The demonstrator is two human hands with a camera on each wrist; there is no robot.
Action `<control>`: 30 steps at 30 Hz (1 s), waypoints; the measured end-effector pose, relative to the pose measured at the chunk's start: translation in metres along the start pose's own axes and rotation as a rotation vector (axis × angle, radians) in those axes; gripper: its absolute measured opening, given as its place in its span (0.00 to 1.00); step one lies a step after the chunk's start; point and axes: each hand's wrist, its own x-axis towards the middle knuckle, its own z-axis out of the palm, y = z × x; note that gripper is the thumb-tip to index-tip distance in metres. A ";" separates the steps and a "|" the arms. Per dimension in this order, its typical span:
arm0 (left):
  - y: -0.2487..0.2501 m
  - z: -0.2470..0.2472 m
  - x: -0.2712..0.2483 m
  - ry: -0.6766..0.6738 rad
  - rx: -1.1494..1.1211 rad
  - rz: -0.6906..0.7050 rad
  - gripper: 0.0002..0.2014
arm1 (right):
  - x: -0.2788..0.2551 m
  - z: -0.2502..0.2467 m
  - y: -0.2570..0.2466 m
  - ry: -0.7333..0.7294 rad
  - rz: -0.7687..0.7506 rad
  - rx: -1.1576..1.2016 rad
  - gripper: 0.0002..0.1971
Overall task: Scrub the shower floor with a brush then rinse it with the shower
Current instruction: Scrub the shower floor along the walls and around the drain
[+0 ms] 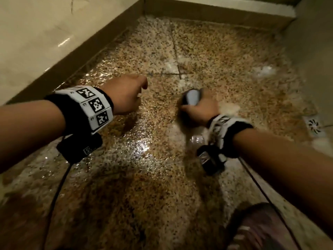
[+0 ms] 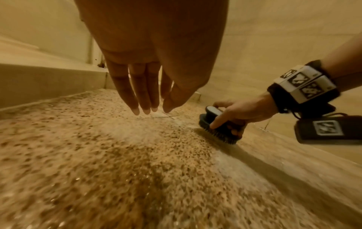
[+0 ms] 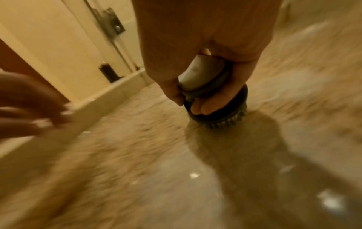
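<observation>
While the right hand (image 1: 200,107) bears down, its fingers are wrapped tight around the brush (image 1: 191,97), thumb on one side of the dark body, fingertips tucked under the grey grip on the other. Bristles are flat against the floor (image 1: 144,177), right of centre and just short of where the tile joints cross. That speckled floor is wet and shining, with pale suds smeared beside the brush and trailing towards the person. Over on the left, the left hand (image 1: 126,94) hangs above the floor, holding nothing; the left wrist view shows its fingers (image 2: 137,94) hanging straight and loose, tips close together, clear of the surface. It sits near the brush hand but apart from it. A drain (image 1: 314,125) lies off by the right edge, well away from the brush. Low curb (image 1: 72,56) runs along the left side, and both wrists carry marker bands (image 1: 93,107).
</observation>
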 end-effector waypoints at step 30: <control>0.100 0.053 0.066 0.086 -0.138 0.034 0.20 | -0.014 -0.062 0.120 0.184 0.332 0.041 0.29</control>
